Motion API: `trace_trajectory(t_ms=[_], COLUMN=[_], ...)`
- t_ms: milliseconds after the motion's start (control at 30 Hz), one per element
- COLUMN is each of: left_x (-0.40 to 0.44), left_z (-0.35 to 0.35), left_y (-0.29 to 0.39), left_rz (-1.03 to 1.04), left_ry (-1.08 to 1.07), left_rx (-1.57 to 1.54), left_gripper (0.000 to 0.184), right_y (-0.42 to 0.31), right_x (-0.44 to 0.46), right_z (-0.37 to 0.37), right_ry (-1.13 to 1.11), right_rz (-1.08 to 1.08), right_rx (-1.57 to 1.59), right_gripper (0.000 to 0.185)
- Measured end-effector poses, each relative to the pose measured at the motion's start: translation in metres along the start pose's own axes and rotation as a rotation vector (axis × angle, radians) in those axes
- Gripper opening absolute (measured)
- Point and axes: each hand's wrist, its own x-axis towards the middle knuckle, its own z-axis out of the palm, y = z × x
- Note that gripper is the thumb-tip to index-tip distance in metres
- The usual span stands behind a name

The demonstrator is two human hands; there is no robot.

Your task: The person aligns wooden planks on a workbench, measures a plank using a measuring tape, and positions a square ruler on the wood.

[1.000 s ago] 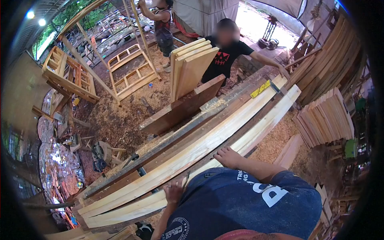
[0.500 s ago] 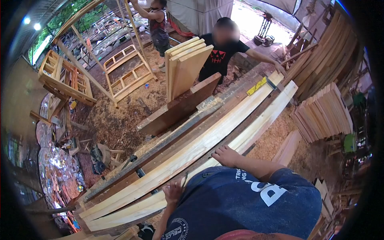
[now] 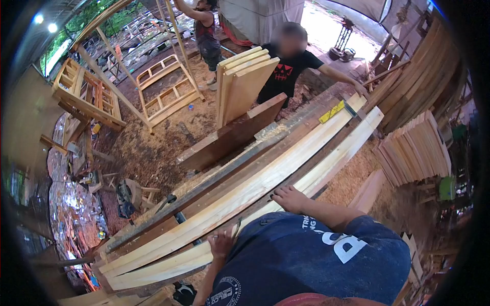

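Note:
Two long pale wooden boards lie side by side lengthwise on a bench. My left hand (image 3: 221, 243) lies at the near board (image 3: 181, 261), fingers bent over it. A thin dark pencil-like stick (image 3: 237, 227) juts up beside its thumb side. Further right, my right hand (image 3: 289, 198) rests on the same near board, with its fingers curled over the far edge. The far board (image 3: 265, 187) runs parallel, with a dark gap between the two. At its far right end sits a yellow-bladed square (image 3: 333, 111), close to a co-worker's outstretched hand (image 3: 360, 90).
Opposite stands a co-worker in a black shirt (image 3: 280, 71), beside upright pale panels (image 3: 247, 86) and a brown plank (image 3: 235, 135). Wooden frames (image 3: 171, 92) stand at the back left, near another person. Stacked boards (image 3: 416, 148) fill the right. Shavings cover the floor.
The view has shifted slightly, so the scene sits a little further right and lower. Both my hands stay in about the same places on the near board.

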Motion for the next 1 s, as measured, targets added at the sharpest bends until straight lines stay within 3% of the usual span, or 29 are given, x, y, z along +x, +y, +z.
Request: trace_trajectory(t_ms=[100, 400, 600, 700, 800, 1000], left_x=[0.000, 0.005, 0.005, 0.008, 0.001, 0.004], left_z=[-0.002, -0.001, -0.003, -0.007, 0.005, 0.002], left_y=[-0.002, -0.001, 0.002, 0.003, 0.000, -0.001], left_rz=[0.012, 0.024, -0.024, -0.042, -0.001, -0.004], left_ry=[-0.080, -0.006, -0.082, -0.020, -0.021, 0.051], left_rx=[-0.027, 0.068, -0.029, -0.104, 0.066, -0.091], left_gripper=[0.056, 0.049, 0.036, 0.034, 0.039, 0.055], right_y=[-0.002, 0.000, -0.002, -0.007, -0.004, -0.004], right_x=[-0.001, 0.000, -0.001, 0.001, 0.003, 0.001], right_z=[-0.007, -0.002, -0.008, -0.022, -0.015, -0.014], right_ry=[-0.025, 0.002, 0.018, -0.120, -0.131, -0.114], right_rz=[-0.007, -0.017, -0.026, 0.026, 0.028, 0.026], right_rx=[-0.066, -0.064, -0.042, 0.000, 0.005, -0.003], right_gripper=[0.044, 0.044, 0.041, 0.038, 0.040, 0.043])
